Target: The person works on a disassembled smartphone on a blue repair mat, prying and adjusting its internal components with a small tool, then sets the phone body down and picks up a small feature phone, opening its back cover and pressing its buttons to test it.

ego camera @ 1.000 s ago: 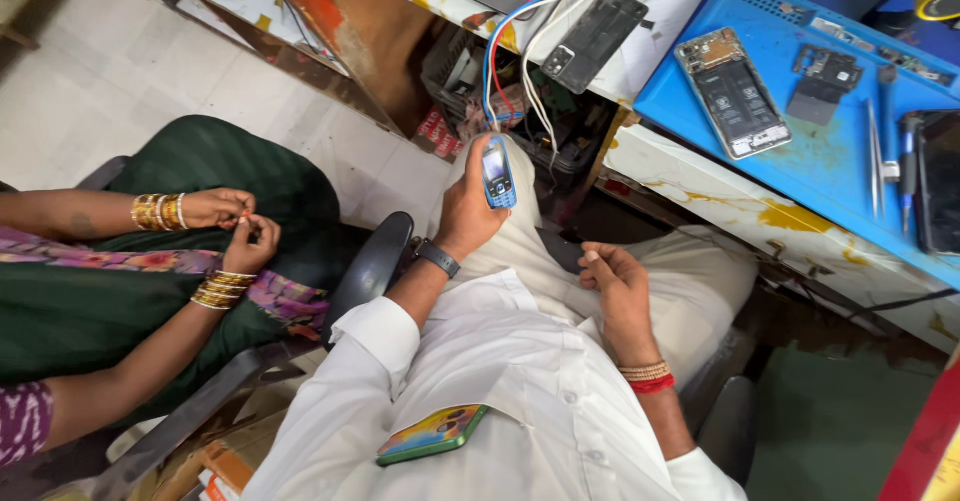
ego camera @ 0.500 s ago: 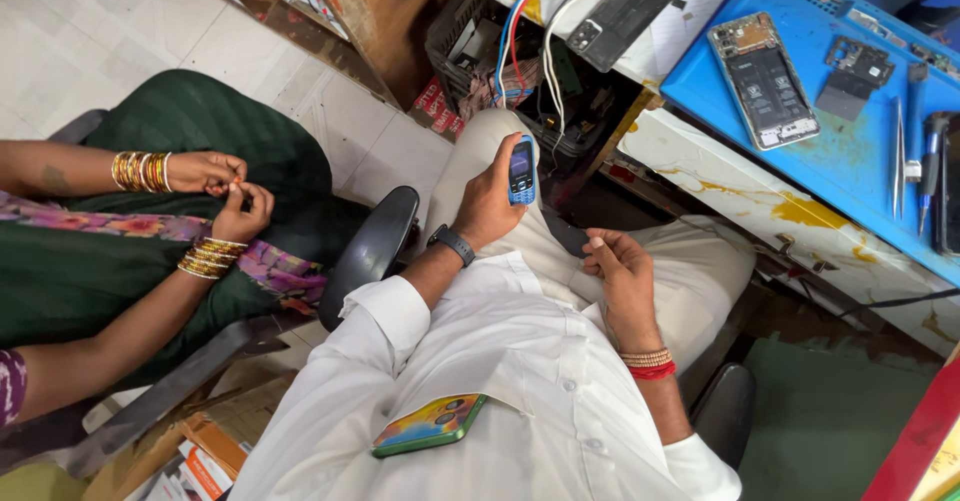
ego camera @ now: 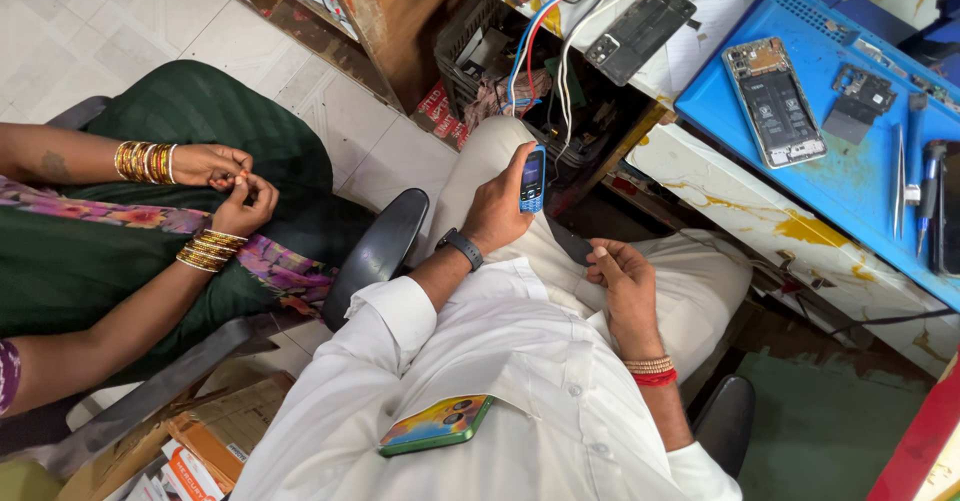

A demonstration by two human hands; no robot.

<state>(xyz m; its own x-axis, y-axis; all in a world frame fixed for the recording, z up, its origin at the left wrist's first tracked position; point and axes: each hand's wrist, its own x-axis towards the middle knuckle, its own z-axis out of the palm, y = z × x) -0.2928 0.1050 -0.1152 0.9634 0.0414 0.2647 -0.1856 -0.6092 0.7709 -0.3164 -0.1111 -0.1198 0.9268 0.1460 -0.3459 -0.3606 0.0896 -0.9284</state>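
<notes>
Closest to the camera, a colourful smartphone [ego camera: 436, 425] sticks out of the white shirt's chest pocket, its back swirled in yellow, green and red with camera lenses showing. Just beyond it, the right hand [ego camera: 625, 286] rests on the thigh of the pale trousers, fingers loosely curled with a dark flat thing partly under them; whether it grips that piece cannot be told. A red thread and beaded band circle that wrist. Up from there, the left hand [ego camera: 497, 211], a dark wristwatch [ego camera: 461, 247] on its wrist, wraps around a small blue keypad phone [ego camera: 533, 177], held upright over the knee, dark screen and keys facing the camera, thumb along its edge. Left of that phone, another person sits in a chair, hands [ego camera: 228, 183] together, gold bangles on both wrists. Beyond the phone, red, blue and white wires [ego camera: 545, 31] hang from the workbench edge. Further right, on the blue mat [ego camera: 850, 166], an opened smartphone [ego camera: 773, 101] lies with its battery exposed, tweezers [ego camera: 899, 181] beside it.
</notes>
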